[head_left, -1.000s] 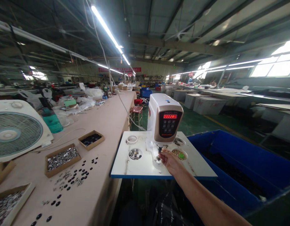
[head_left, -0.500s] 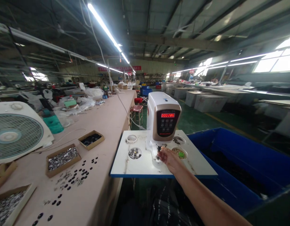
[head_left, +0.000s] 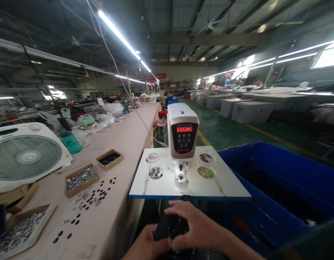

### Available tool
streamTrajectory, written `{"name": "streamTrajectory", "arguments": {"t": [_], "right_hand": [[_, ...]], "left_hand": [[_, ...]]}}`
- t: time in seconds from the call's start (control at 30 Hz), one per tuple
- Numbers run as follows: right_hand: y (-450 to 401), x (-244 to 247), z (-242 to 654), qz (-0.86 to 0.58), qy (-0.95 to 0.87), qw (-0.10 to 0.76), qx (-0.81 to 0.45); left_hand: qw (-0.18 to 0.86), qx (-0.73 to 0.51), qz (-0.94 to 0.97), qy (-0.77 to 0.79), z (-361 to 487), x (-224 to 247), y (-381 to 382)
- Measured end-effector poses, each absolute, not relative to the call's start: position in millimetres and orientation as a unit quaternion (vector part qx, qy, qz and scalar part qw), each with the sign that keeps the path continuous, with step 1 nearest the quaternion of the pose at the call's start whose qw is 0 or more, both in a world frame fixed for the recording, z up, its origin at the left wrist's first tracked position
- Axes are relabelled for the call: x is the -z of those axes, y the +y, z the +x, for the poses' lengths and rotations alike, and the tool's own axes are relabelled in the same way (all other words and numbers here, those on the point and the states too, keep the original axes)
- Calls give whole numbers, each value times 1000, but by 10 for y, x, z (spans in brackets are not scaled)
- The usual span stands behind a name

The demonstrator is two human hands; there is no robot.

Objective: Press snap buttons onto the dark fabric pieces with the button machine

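Note:
Low in the picture, my left hand (head_left: 150, 243) is closed on a black piece of cloth (head_left: 171, 227). My right hand (head_left: 198, 225) curves round the same black cloth from the right, with thumb and fingers against it. Part of the cloth is hidden behind the fingers. Just beyond my hands stands a white and gold snap-fastening machine (head_left: 182, 133) with a lit red display. Its lower die (head_left: 180, 177) shows, with no hand at it. The machine is set in a white board (head_left: 194, 191) that has round wells of small metal parts.
On the left table (head_left: 120, 195) lie black snap caps (head_left: 102, 193), a box of silver parts (head_left: 81, 178), a box of black parts (head_left: 110, 159) and a fan (head_left: 28, 157). A blue bin (head_left: 264, 155) with dark contents stands at the right.
My right hand has drawn back from the machine's die to the black cloth below the board. My left hand has come into view. The view has shifted slightly; the display reads the same.

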State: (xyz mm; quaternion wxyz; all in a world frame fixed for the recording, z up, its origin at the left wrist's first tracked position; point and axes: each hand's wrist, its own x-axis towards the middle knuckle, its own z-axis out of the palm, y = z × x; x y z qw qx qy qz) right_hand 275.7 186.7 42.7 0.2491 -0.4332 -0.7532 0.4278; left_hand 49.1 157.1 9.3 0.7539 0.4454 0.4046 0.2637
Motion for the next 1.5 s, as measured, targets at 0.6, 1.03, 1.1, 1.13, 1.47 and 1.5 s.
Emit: {"name": "streamTrajectory", "arguments": {"t": [0.6,1.03,1.1,1.13,1.47,1.5], "right_hand": [[2235,-293,3235,-506,-694,227,-459],[3171,-95,3344,-544,-669,267,-429],[3274,-84,3356,-549,-675,265,-416],[3316,-81,3358,-551,-678,264,-409],[3476,-127,3321,-579,-710,242,-318],[3477,-126,3318,-582,-712,240,-311]], "left_hand": [[565,-192,700,393,1032,-245,2536],[669,-182,564,448,1289,-200,3444],[661,-184,565,458,1320,-193,3537],[656,-186,566,464,1332,-187,3574],[637,-209,571,473,1389,-121,3724],[638,-210,568,475,1386,-110,3734]]}}
